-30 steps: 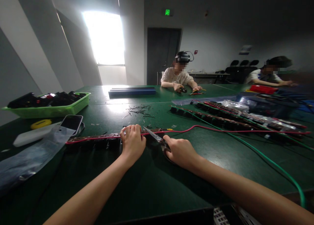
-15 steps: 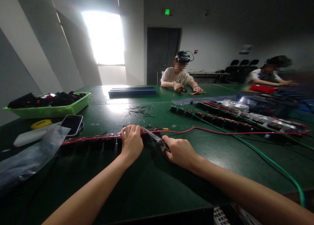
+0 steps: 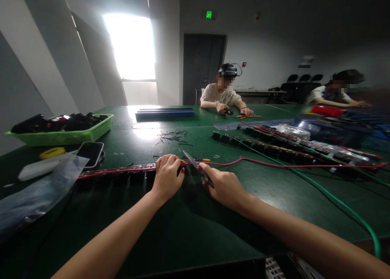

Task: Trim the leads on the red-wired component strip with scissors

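Note:
My left hand (image 3: 168,174) is closed over the right part of a long black strip (image 3: 122,174) with copper-coloured and red wires along its top. A red wire (image 3: 243,159) runs from under that hand out to the right across the table. My right hand (image 3: 224,185) holds a pair of scissors (image 3: 192,161) by the handles, blades pointing up and left, just right of my left fingertips. The blade tips stand above the strip, near a small yellow wire end (image 3: 206,160). My fingers hide the gripped part of the strip.
Small dark clippings (image 3: 173,137) lie behind the strip. A green basket (image 3: 63,137) of black parts, a phone (image 3: 89,154) and a plastic bag (image 3: 42,197) are at the left. More wired strips (image 3: 265,147) and a green wire (image 3: 335,197) lie right. Two people sit across the table.
My left hand has slid a little to the right along the strip. The scissor blades have tilted up, their tips now right of my left fingers and clear of them.

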`<state>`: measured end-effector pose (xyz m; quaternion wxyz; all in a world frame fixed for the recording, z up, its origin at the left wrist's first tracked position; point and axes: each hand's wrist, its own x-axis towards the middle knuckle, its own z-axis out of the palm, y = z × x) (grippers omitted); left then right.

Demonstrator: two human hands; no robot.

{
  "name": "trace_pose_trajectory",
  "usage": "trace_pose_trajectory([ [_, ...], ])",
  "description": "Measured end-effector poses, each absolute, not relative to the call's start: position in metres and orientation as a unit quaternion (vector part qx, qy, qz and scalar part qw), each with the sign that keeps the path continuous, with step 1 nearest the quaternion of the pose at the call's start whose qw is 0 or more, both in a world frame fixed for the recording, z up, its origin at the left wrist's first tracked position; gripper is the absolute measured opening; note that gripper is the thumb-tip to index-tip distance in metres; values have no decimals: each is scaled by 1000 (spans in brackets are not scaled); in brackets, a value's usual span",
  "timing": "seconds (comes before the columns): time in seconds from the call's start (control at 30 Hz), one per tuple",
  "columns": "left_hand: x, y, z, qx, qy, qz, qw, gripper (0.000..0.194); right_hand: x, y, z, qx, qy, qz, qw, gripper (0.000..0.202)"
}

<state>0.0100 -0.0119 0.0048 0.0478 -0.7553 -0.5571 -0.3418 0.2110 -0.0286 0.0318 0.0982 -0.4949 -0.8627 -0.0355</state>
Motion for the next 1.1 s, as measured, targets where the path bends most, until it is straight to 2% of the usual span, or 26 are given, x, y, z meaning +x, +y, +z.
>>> trace_pose_trajectory([
  [0.37, 10, -10, -3, -793, -526, -304, 37, 34, 213, -25, 32, -540, -837, -49, 73, 51],
  [0.77, 10, -10, 0, -789, -510, -343, 17, 26, 214, -27, 34, -547, -835, -37, 43, 44],
  [0.93, 13, -7, 0, -778, -509, -368, 14, 21, 217, -24, 30, -529, -845, -7, 72, 36],
  [1.1, 18, -6, 5, -758, -525, -387, -14, 19, 226, -14, 20, -492, -857, 45, 148, 35],
])
